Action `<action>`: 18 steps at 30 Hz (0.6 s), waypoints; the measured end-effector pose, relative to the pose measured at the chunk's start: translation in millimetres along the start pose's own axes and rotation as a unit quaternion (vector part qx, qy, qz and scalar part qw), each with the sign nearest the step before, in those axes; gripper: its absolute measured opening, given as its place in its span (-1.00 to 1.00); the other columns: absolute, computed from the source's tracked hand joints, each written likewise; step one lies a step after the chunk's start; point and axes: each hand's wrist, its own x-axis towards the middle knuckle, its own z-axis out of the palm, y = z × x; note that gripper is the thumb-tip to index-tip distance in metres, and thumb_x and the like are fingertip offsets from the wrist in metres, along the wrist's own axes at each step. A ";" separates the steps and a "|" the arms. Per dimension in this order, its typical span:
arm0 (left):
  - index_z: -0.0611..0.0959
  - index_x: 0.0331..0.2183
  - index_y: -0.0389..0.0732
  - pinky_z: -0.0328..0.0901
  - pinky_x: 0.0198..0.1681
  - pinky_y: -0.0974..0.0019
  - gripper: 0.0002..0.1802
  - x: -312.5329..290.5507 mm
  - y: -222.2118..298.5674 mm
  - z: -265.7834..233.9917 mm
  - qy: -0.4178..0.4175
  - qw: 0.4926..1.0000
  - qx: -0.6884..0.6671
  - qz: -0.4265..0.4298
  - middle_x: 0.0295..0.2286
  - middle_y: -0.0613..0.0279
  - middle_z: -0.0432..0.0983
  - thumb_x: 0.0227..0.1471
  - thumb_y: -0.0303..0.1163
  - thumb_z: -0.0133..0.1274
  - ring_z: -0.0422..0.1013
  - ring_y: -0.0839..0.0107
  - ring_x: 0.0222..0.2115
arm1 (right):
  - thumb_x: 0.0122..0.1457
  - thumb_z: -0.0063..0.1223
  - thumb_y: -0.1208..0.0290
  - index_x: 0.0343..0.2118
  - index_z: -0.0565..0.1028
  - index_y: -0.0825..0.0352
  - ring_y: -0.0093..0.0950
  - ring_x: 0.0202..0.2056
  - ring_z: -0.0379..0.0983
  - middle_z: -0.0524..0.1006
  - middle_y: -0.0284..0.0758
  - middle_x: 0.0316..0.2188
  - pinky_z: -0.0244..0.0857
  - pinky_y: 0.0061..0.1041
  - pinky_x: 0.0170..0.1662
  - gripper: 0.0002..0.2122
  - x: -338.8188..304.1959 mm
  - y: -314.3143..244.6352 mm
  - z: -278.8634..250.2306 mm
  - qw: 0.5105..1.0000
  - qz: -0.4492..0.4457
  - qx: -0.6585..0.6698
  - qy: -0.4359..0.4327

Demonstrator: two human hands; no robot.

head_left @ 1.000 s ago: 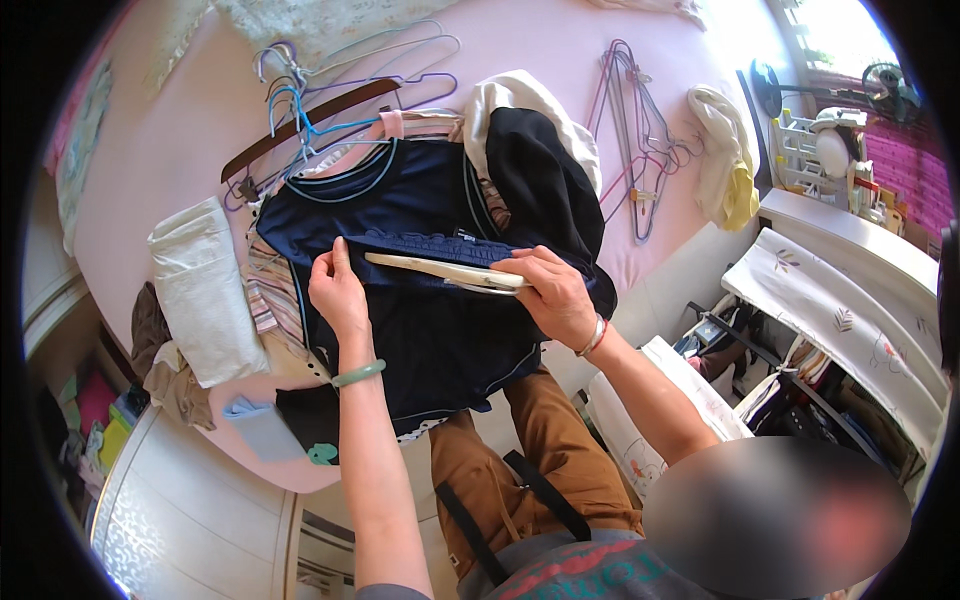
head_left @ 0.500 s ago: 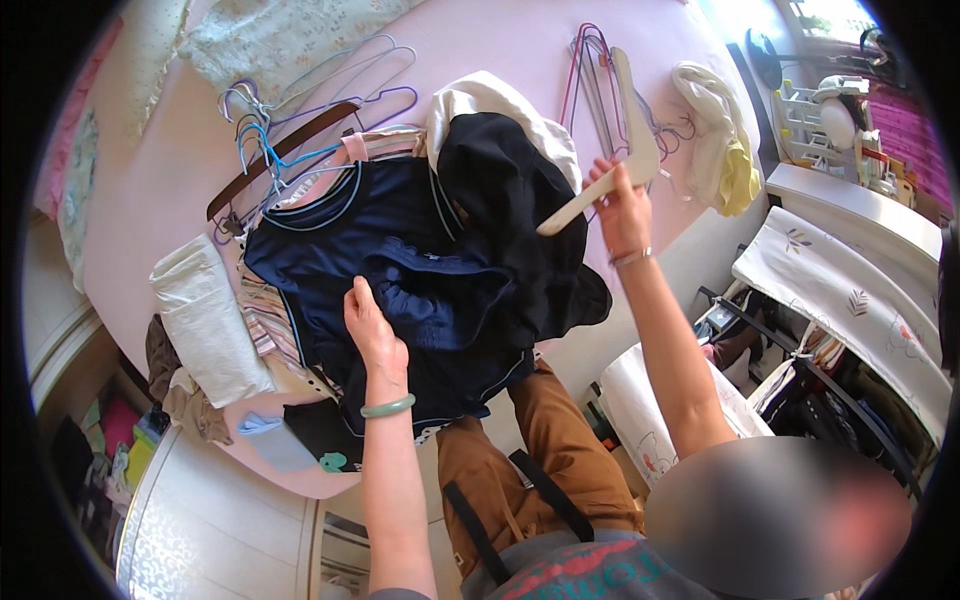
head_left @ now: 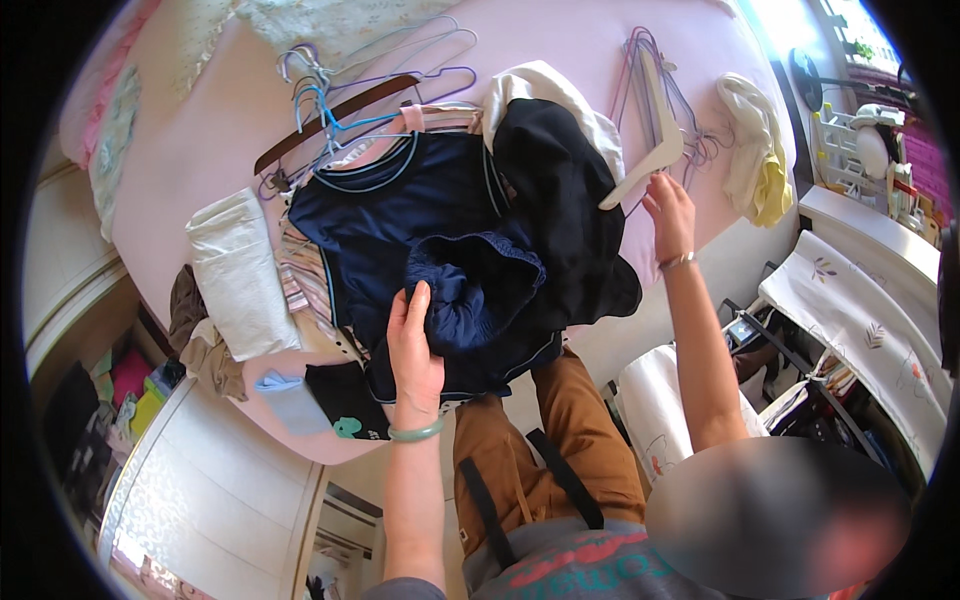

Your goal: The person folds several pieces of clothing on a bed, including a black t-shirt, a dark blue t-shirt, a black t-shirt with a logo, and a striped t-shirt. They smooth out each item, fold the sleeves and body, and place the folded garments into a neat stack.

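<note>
1. Pinching the near left side of a bunched navy garment [head_left: 455, 318], my left hand [head_left: 415, 362] works above a dark blue top [head_left: 385, 215] with pale trim; the garment's gathered waist gapes upward.
2. I have the right hand [head_left: 674, 225] at the lower edge of a cream hanger [head_left: 660, 150], fingers half curled; I can't tell whether they grip it or merely touch.
3. That hanger overlaps thin purple and grey hangers [head_left: 634, 72] on the pink sheet [head_left: 560, 35]; a white-and-yellow cloth [head_left: 752, 145] lies to their right.
4. Between my hands, a black garment [head_left: 560, 200] stands in the way, heaped against a cream cloth [head_left: 600, 130].
5. Beyond the top lie a brown hanger [head_left: 355, 108] and tangled blue ones; to its left, a folded white cloth [head_left: 240, 280].
6. On my right, a rack under a leaf-printed cover [head_left: 835, 300] holds packed clothes; lower left, an open cabinet contains pink and green items [head_left: 130, 375].
</note>
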 end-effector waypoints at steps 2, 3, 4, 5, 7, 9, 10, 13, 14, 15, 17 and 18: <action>0.57 -0.14 -0.26 0.32 -0.12 0.49 -0.75 -15.0 1.7 -3.7 0.040 0.992 0.063 0.102 -0.26 0.37 0.53 0.17 -0.35 0.11 0.41 0.59 -0.25 | 0.30 -0.03 0.31 -0.15 0.53 0.40 -0.54 -0.22 0.49 0.57 -0.32 -0.22 0.35 -0.53 -0.09 -0.75 -71.4 -31.7 33.1 0.988 -0.037 -0.027 -0.149; 0.57 -0.15 -0.27 0.31 -0.13 0.50 -0.75 -23.6 1.0 -2.2 0.057 0.983 0.094 0.149 -0.27 0.38 0.53 0.17 -0.35 0.11 0.40 0.61 -0.26 | 0.31 -0.06 0.31 -0.18 0.55 0.39 -0.56 -0.21 0.49 0.58 -0.32 -0.23 0.35 -0.55 -0.10 -0.75 -114.2 -53.1 50.7 0.969 -0.013 -0.030 -0.244; 0.56 -0.18 -0.29 0.29 -0.17 0.52 -0.76 -36.3 6.7 11.1 0.069 0.965 0.157 0.200 -0.32 0.40 0.51 0.19 -0.33 0.09 0.36 0.65 -0.29 | 0.32 -0.07 0.32 -0.19 0.55 0.39 -0.57 -0.21 0.48 0.58 -0.32 -0.25 0.34 -0.55 -0.10 -0.75 -145.4 -58.3 63.2 0.946 0.001 -0.032 -0.323; 0.56 -0.18 -0.26 0.29 -0.13 0.51 -0.78 -48.9 11.1 16.5 0.054 0.953 0.204 0.220 -0.29 0.35 0.51 0.19 -0.35 0.09 0.37 0.60 -0.26 | 0.33 -0.08 0.32 -0.20 0.55 0.40 -0.58 -0.21 0.47 0.58 -0.32 -0.26 0.34 -0.55 -0.11 -0.75 -172.5 -60.7 75.4 0.916 0.015 -0.034 -0.400; 0.56 -0.21 -0.27 0.27 -0.16 0.52 -0.77 -82.1 22.4 35.6 0.042 0.918 0.302 0.254 -0.31 0.34 0.50 0.19 -0.32 0.09 0.35 0.62 -0.28 | 0.32 -0.08 0.34 -0.20 0.54 0.40 -0.56 -0.23 0.46 0.58 -0.31 -0.27 0.34 -0.55 -0.07 -0.77 -215.4 -49.9 98.5 0.880 0.048 -0.086 -0.465; 0.56 -0.22 -0.27 0.28 -0.19 0.49 -0.77 -114.2 23.8 49.5 -0.022 0.881 0.341 0.328 -0.35 0.30 0.49 0.18 -0.31 0.10 0.36 0.57 -0.32 | 0.31 -0.06 0.35 -0.19 0.55 0.37 -0.55 -0.24 0.44 0.56 -0.38 -0.29 0.31 -0.55 -0.04 -0.78 -241.5 -29.9 107.7 0.866 -0.051 -0.141 -0.477; 0.55 -0.21 -0.27 0.32 -0.20 0.44 -0.76 -131.8 21.5 50.1 -0.069 0.878 0.347 0.321 -0.34 0.26 0.51 0.16 -0.32 0.12 0.39 0.54 -0.32 | 0.31 -0.06 0.35 -0.17 0.54 0.37 -0.54 -0.22 0.43 0.55 -0.38 -0.27 0.31 -0.55 -0.03 -0.78 -250.5 -19.6 107.5 0.859 -0.086 -0.165 -0.477; 0.52 -0.17 -0.25 0.40 -0.19 0.34 -0.73 -187.6 15.8 52.1 -0.206 0.854 0.350 0.326 -0.23 0.00 0.57 0.13 -0.33 0.14 0.54 0.29 -0.26 | 0.30 -0.06 0.36 -0.13 0.51 0.37 -0.53 -0.18 0.41 0.53 -0.37 -0.22 0.28 -0.53 0.01 -0.78 -269.5 -24.3 90.2 0.855 -0.059 -0.187 -0.480; 0.51 -0.18 -0.24 0.40 -0.18 0.34 -0.74 -206.9 17.3 51.3 -0.251 0.849 0.358 0.298 -0.20 -0.04 0.57 0.12 -0.35 0.14 0.55 0.18 -0.22 | 0.30 -0.06 0.36 -0.11 0.49 0.37 -0.53 -0.16 0.40 0.52 -0.37 -0.20 0.27 -0.52 0.02 -0.78 -274.1 -30.5 83.3 0.855 -0.037 -0.184 -0.484; 0.50 -0.18 -0.23 0.41 -0.17 0.32 -0.74 -226.3 13.1 47.9 -0.296 0.864 0.347 0.213 -0.15 -0.04 0.56 0.12 -0.36 0.14 0.55 0.20 -0.17 | 0.30 -0.06 0.36 -0.09 0.48 0.37 -0.52 -0.14 0.39 0.51 -0.36 -0.19 0.26 -0.52 0.03 -0.77 -278.6 -40.6 77.8 0.854 -0.010 -0.174 -0.490; 0.50 -0.17 -0.22 0.39 -0.19 0.39 -0.75 -261.3 11.3 39.6 -0.339 0.871 0.293 0.201 -0.15 -0.02 0.55 0.13 -0.36 0.14 0.55 0.29 -0.25 | 0.29 -0.06 0.37 -0.06 0.46 0.37 -0.51 -0.11 0.38 0.49 -0.36 -0.15 0.24 -0.50 0.05 -0.76 -289.3 -55.6 71.2 0.846 0.048 -0.145 -0.511; 0.48 -0.17 -0.22 0.38 -0.24 0.36 -0.75 -276.5 14.9 35.4 -0.365 0.873 0.268 0.180 -0.24 -0.01 0.54 0.14 -0.36 0.12 0.53 0.19 -0.31 | 0.29 -0.05 0.37 -0.05 0.45 0.36 -0.51 -0.10 0.37 0.48 -0.36 -0.13 0.23 -0.50 0.07 -0.75 -294.4 -61.6 68.3 0.844 0.076 -0.122 -0.517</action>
